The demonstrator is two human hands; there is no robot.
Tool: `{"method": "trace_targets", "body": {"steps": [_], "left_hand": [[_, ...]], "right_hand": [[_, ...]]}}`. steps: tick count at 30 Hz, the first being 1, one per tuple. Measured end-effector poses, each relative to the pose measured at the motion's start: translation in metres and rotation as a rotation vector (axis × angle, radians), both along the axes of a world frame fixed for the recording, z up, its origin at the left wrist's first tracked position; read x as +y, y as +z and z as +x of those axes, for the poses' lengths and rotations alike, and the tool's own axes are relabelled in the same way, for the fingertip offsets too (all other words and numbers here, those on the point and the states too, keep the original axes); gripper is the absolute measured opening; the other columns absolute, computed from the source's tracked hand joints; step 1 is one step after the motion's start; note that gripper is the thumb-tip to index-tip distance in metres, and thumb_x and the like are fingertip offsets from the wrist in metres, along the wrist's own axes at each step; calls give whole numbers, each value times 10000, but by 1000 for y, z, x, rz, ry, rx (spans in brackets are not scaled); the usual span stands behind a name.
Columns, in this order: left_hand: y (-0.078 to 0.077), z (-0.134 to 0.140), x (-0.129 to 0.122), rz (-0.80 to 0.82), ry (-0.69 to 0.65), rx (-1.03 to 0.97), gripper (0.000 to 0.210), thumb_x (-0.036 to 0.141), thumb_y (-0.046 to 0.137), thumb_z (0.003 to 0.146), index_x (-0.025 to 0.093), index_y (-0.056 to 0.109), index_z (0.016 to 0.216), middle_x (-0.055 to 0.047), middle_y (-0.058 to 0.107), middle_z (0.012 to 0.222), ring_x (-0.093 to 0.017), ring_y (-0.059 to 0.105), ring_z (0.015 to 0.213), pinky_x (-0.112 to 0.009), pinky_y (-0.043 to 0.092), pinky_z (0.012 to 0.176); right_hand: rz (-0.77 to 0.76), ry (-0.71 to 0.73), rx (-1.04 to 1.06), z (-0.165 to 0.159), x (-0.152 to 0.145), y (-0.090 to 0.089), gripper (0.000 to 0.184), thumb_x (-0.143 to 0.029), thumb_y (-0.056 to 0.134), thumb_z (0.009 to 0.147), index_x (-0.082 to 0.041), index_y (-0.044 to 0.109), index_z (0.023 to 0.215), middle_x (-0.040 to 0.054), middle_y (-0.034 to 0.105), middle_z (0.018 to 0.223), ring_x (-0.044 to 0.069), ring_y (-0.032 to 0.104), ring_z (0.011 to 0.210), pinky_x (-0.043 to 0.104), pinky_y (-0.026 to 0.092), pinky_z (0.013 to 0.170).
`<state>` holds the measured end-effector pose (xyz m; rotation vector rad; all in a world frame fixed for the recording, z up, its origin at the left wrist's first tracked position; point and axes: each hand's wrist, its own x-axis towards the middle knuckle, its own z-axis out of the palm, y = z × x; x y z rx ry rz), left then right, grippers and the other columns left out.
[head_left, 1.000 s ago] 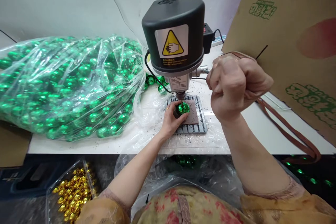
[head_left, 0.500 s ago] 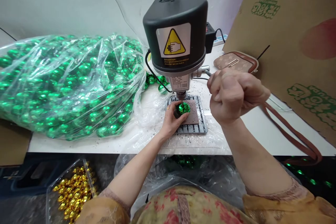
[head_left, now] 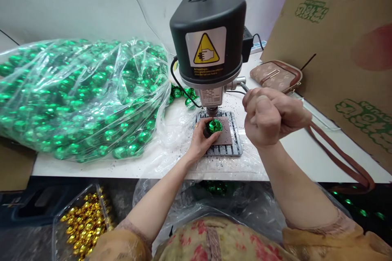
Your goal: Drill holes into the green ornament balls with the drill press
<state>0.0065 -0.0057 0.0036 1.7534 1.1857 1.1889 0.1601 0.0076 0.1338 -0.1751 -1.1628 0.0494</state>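
1. Far L: clear plastic bag [head_left: 82,102] packed w/ shiny green faceted balls, lying across L part of white table [head_left: 312,163], reaching nr its front edge.
2. Below table's front edge, L side: clear plastic bin [head_left: 103,207] holding shiny gold balls [head_left: 85,224].
3. Person's L hand [head_left: 203,134]: thumb & fingers clamped round one shiny green faceted ball [head_left: 216,125]. Ball is over pinkish-brown square pad [head_left: 226,133] on grey slotted metal base plate [head_left: 237,142], nr middle of table's front edge. Dark piece shows btwn hand & ball; can't tell what.
4. Black-and-silver drill press [head_left: 206,16] w/ yellow warning triangle [head_left: 206,50] stands over plate; dark round chuck [head_left: 212,111] just above ball. Can't tell if they touch.
5. R hand [head_left: 266,116]: fist wrapped round silver metal lever [head_left: 244,86] at press's R side, raised, well apart from L hand.
6. Beyond R fist: tan patterned pouch [head_left: 272,74], brown trim, toward table's back R corner; brown strap [head_left: 366,183] hangs past front edge.
7. Far R: big brown cardboard box [head_left: 339,73], green print, along table's R edge.
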Motion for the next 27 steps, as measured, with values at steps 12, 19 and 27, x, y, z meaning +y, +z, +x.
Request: {"method": "trace_targets", "body": {"steps": [12, 19, 27], "left_hand": [[0, 1, 0, 14, 30, 31, 449, 334, 786, 835, 227, 605, 1231, -98, 659, 1233, -287, 610, 1181, -453, 472, 1049], [-1, 3, -1, -33, 23, -31, 498, 376, 809, 812, 229, 609, 1243, -99, 668, 1222, -282, 626, 1177, -442, 484, 1047], [10, -3, -23, 70, 96, -35, 382, 403, 771, 855, 232, 658, 1176, -84, 690, 1153, -258, 662, 1119, -421, 533, 996]], "right_hand": [[41, -20, -94, 4, -4, -14, 481, -86, 574, 832, -187, 189, 562, -69, 239, 479, 34, 248, 392, 259, 290, 405], [-158, 34, 98, -5, -3, 25, 530, -231, 621, 892, -190, 242, 523, -65, 241, 451, 54, 252, 372, 285, 174, 399], [-340, 68, 97, -3, 7, 64, 557, -490, 679, 869, -245, 288, 556, -73, 307, 422, 73, 243, 369, 308, 204, 385]]}}
